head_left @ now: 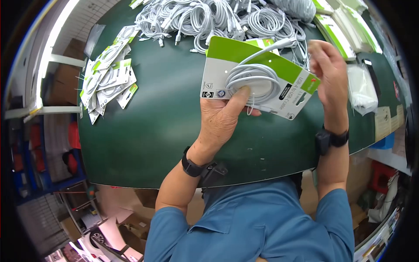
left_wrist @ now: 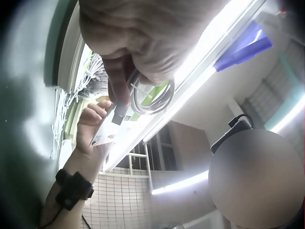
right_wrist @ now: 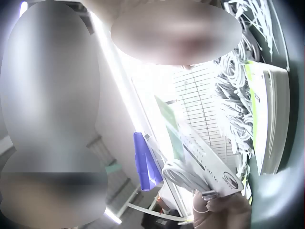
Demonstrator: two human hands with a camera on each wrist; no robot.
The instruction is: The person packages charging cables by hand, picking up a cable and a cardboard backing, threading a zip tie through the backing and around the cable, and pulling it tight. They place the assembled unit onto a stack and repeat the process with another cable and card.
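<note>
In the head view my left hand (head_left: 222, 120) grips a green and white cable card (head_left: 283, 98) from below, its thumb pressing on the coiled white USB cable (head_left: 255, 81). One cable end sticks up past the card's top edge; the other plug lies along the lower edge. The card is tilted above the table. My right hand (head_left: 329, 70) is raised beside the card's right end, fingers curled in; I cannot tell whether they pinch anything. In the left wrist view the right hand (left_wrist: 90, 124) appears as a curled fist by the card (left_wrist: 107, 126).
Loose white cables (head_left: 187, 19) are heaped at the back of the green table (head_left: 152, 144). Carded cables (head_left: 107, 74) lie piled at the left. Stacked blank cards (head_left: 345, 30) stand at the back right, with a white plastic packet (head_left: 362, 89) nearer me.
</note>
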